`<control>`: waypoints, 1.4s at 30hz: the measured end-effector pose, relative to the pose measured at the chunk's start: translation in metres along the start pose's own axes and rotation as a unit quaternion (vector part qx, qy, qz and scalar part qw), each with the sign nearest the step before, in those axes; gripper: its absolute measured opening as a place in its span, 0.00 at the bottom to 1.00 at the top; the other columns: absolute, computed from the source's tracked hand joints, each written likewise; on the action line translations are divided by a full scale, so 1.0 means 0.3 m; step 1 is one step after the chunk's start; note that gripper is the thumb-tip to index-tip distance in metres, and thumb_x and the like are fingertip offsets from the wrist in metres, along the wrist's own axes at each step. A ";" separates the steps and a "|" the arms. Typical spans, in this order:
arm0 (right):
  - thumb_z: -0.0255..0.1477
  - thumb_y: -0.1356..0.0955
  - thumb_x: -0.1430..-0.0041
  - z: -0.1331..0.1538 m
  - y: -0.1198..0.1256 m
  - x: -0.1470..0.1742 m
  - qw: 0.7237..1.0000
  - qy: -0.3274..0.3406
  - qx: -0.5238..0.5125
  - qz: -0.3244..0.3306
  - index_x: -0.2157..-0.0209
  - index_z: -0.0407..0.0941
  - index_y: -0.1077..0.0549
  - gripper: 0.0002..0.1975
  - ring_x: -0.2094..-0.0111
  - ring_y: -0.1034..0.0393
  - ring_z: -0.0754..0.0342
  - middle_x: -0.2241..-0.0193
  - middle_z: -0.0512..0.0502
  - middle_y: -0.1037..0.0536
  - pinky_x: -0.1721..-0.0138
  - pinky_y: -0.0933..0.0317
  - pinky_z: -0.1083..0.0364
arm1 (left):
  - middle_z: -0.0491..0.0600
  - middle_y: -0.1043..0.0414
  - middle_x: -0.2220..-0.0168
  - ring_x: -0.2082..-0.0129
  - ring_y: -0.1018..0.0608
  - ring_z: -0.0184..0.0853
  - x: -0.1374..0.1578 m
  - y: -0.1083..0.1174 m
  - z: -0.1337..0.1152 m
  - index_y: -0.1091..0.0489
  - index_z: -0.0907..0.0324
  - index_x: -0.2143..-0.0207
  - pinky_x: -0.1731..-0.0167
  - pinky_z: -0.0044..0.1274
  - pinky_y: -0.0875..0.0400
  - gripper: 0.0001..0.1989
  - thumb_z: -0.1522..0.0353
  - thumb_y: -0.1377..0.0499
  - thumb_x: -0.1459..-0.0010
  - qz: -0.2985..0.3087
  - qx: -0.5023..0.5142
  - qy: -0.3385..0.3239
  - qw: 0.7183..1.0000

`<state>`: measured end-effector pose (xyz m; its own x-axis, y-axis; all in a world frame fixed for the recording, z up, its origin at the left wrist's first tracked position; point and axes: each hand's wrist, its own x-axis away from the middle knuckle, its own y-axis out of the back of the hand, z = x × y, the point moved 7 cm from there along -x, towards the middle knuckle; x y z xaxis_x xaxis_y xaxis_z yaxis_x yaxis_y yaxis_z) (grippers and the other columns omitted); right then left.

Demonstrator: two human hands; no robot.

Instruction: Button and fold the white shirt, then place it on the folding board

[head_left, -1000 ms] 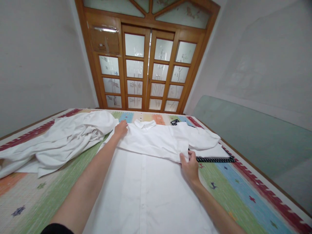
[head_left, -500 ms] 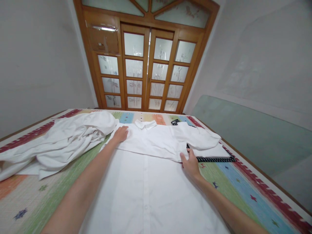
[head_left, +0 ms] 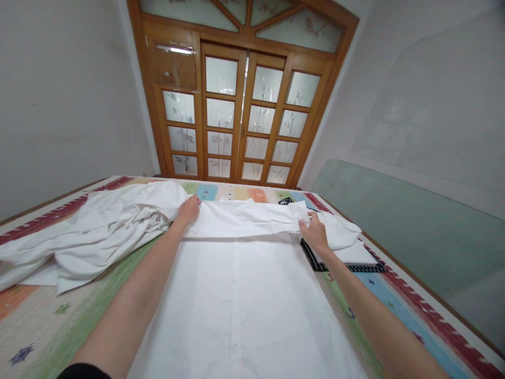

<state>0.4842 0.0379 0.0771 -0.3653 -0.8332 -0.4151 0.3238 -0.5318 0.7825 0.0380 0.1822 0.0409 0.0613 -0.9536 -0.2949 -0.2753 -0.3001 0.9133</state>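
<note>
A white button-up shirt (head_left: pixel 236 300) lies front up, its collar end away from me. Across its upper part runs a long folded band of its white fabric, a sleeve by its look (head_left: pixel 244 218), which covers most of the collar. My left hand (head_left: pixel 189 210) is closed on the band's left end. At the right end, my right hand (head_left: pixel 315 231) grips the fabric's edge between thumb and fingers. Just beyond the right hand are folded white garments (head_left: pixel 341 231) with a black patterned trim (head_left: pixel 366 268).
A crumpled white cloth (head_left: pixel 114 226) lies on the left of the colourful striped bed cover (head_left: pixel 74 326). A pale green panel (head_left: pixel 410 221) stands along the right wall. Wooden doors with glass panes (head_left: pixel 240 116) are at the far end.
The fabric band has moved away from me and lies straighter, now over the collar. My left hand has closed on its end; my right hand has moved farther away with the other end.
</note>
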 end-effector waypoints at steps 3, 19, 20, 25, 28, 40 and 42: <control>0.30 0.39 0.39 -0.003 -0.066 -0.008 0.995 -0.024 0.076 0.063 0.45 0.41 0.39 0.21 0.58 0.27 0.45 0.62 0.37 0.23 0.58 0.39 0.52 | 0.56 0.26 0.53 0.53 0.24 0.40 0.005 -0.018 -0.008 0.31 0.59 0.55 0.55 0.28 0.31 0.13 0.70 0.54 0.34 -0.020 0.005 -0.002 1.000; 0.20 0.42 0.40 0.077 -0.139 -0.008 0.972 0.042 0.170 0.160 0.40 0.43 0.43 0.26 0.57 0.27 0.45 0.57 0.35 0.24 0.61 0.42 0.54 | 0.57 0.22 0.59 0.58 0.22 0.42 -0.091 -0.071 0.024 0.25 0.61 0.66 0.56 0.28 0.29 0.10 0.70 0.47 0.42 0.134 -0.029 -0.121 0.983; 0.19 0.42 0.40 0.073 -0.143 -0.007 0.972 0.042 0.168 0.160 0.40 0.43 0.43 0.26 0.57 0.27 0.45 0.57 0.35 0.24 0.61 0.42 0.54 | 0.56 0.22 0.62 0.60 0.22 0.42 -0.105 -0.056 0.033 0.26 0.61 0.69 0.57 0.28 0.29 0.10 0.68 0.47 0.43 0.138 -0.030 -0.122 0.983; 0.17 0.40 0.44 0.060 -0.177 -0.010 0.970 0.059 0.159 0.175 0.44 0.42 0.39 0.26 0.57 0.28 0.46 0.58 0.36 0.23 0.60 0.42 0.55 | 0.52 0.22 0.63 0.59 0.22 0.39 -0.158 0.039 0.096 0.26 0.59 0.65 0.56 0.26 0.29 0.12 0.65 0.47 0.41 0.104 0.005 -0.106 0.989; 0.17 0.40 0.46 0.061 -0.194 -0.018 0.972 0.053 0.157 0.167 0.45 0.41 0.37 0.25 0.57 0.28 0.46 0.59 0.36 0.23 0.60 0.42 0.55 | 0.53 0.22 0.61 0.57 0.23 0.41 -0.160 0.065 0.122 0.26 0.59 0.63 0.53 0.27 0.31 0.10 0.66 0.44 0.44 0.084 0.008 -0.097 0.992; 0.20 0.41 0.39 0.070 -0.268 0.002 0.944 0.054 0.250 0.208 0.50 0.40 0.31 0.17 0.55 0.27 0.44 0.54 0.33 0.26 0.58 0.37 0.51 | 0.63 0.29 0.48 0.48 0.26 0.48 -0.015 0.056 0.147 0.37 0.62 0.41 0.46 0.37 0.36 0.21 0.66 0.52 0.34 0.035 -0.134 -0.117 0.983; 0.20 0.42 0.39 0.077 -0.272 0.015 0.943 0.055 0.261 0.201 0.49 0.39 0.31 0.18 0.56 0.27 0.43 0.54 0.32 0.27 0.59 0.36 0.50 | 0.63 0.29 0.47 0.48 0.26 0.48 0.000 0.074 0.191 0.37 0.61 0.42 0.46 0.38 0.37 0.20 0.66 0.52 0.34 0.037 -0.166 -0.100 0.980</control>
<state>0.4361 0.0809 0.0221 -0.2026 -0.9774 -0.0606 -0.0666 -0.0480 0.9966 -0.0230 0.1771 0.0452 -0.1456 -0.9590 -0.2431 0.0567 -0.2534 0.9657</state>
